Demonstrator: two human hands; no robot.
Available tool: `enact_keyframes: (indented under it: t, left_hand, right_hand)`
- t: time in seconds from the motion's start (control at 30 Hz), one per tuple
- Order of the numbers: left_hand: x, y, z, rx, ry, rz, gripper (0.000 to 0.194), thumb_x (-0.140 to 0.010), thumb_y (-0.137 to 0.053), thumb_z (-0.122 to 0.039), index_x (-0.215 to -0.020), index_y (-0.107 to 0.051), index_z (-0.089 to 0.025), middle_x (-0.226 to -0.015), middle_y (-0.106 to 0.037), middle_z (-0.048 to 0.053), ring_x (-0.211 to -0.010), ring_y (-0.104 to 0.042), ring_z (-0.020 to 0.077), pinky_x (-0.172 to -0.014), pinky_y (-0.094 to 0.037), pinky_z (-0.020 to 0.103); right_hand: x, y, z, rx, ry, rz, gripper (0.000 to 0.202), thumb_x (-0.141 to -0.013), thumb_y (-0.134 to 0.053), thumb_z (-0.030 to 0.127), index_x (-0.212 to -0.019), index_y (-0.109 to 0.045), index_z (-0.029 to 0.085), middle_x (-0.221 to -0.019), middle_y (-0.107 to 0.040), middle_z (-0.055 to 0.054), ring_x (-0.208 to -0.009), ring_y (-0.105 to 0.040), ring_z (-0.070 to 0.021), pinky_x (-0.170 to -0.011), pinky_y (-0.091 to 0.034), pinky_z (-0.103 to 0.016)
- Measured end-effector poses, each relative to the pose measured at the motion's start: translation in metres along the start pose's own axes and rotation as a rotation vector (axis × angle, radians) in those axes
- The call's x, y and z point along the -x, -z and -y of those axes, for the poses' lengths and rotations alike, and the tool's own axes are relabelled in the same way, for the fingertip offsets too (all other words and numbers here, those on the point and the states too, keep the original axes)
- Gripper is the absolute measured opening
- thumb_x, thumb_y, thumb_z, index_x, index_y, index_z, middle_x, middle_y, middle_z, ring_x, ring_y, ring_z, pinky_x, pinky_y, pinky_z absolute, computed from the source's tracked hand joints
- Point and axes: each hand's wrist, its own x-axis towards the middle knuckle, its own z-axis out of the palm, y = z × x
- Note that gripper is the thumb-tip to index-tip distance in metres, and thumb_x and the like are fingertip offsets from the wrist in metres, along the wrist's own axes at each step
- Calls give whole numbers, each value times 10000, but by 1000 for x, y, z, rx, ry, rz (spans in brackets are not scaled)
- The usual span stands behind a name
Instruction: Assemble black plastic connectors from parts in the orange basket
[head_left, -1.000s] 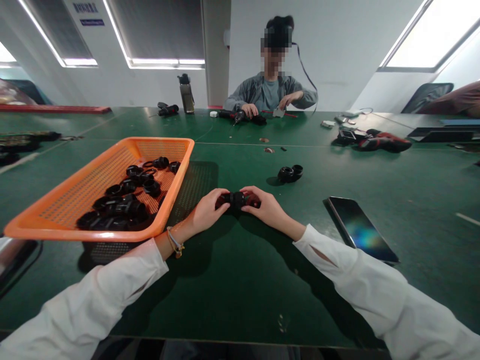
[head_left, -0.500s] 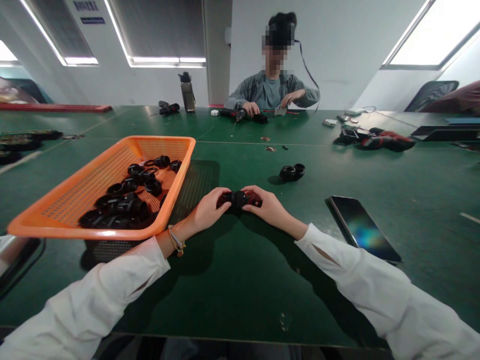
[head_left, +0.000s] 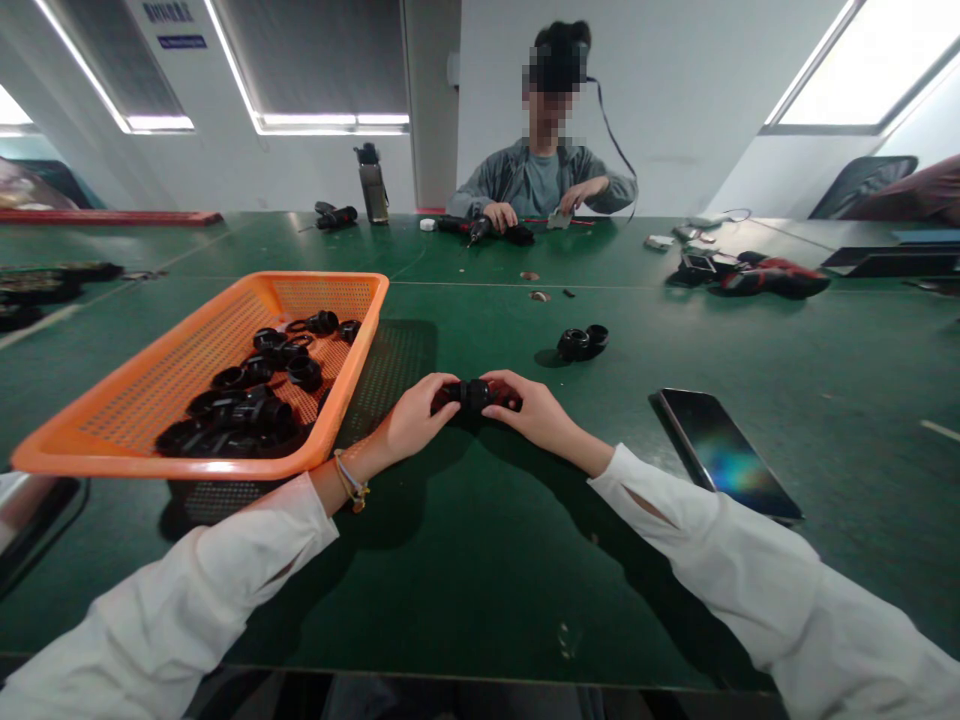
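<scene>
A black fitting (head_left: 472,396) lies crosswise between my two hands, low over the green table (head_left: 465,560). My left hand (head_left: 417,415) has its fingers and thumb closed round the fitting's left end. Its right end is gripped by my right hand (head_left: 529,408); fingers cover parts of both ends. Beyond my right hand, more black fittings (head_left: 574,344) rest on the table. An orange basket (head_left: 366,350) with several black fittings (head_left: 247,408) inside stands to the left, close to my left forearm.
A phone (head_left: 720,450) lies right of my right hand. Across the table a person (head_left: 544,170) handles tools and a small part. A bottle (head_left: 372,185) stands at the far edge; a red and black item (head_left: 765,274) lies far right.
</scene>
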Motion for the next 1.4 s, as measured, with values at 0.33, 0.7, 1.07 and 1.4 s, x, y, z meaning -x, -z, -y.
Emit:
enact_keyframes:
  t: [0.33,0.7,1.07,1.4]
  left_hand:
    - [0,0,1,4,-21,-11,240,-791,-505,-177,-1025,-542,-142,-1033,-626,84,-924,-609,194,-837,-508,353]
    - [0,0,2,14,-15,-8,243,-795,-505,-190,-1033,-537,-150,-1049,-621,83,-943,-604,197,-852,-502,359]
    - [0,0,1,5,-3,1,244,-791,-506,-180,-1030,-536,-143,-1042,-619,86,-939,-602,201,-849,-500,360]
    - [0,0,1,21,-5,6,258,-791,-499,-180,-1042,-530,-127,-1044,-615,100,-925,-601,197,-833,-504,363]
  right_hand:
    - [1,1,2,7,-27,12,309,-717,-631,181,-1022,-584,174,-827,-674,-22,-709,-605,-142,-657,-464,-280]
    - [0,0,1,33,-20,14,292,-736,-620,201,-1025,-590,174,-832,-681,-24,-699,-601,-143,-659,-461,-287]
    - [0,0,1,26,-26,10,261,-752,-610,183,-1013,-608,173,-848,-696,-30,-720,-623,-145,-661,-468,-279]
    - [0,-2,0,27,-42,-5,343,-752,-606,177,-1093,-573,182,-838,-693,-26,-712,-622,-148,-675,-466,-291]
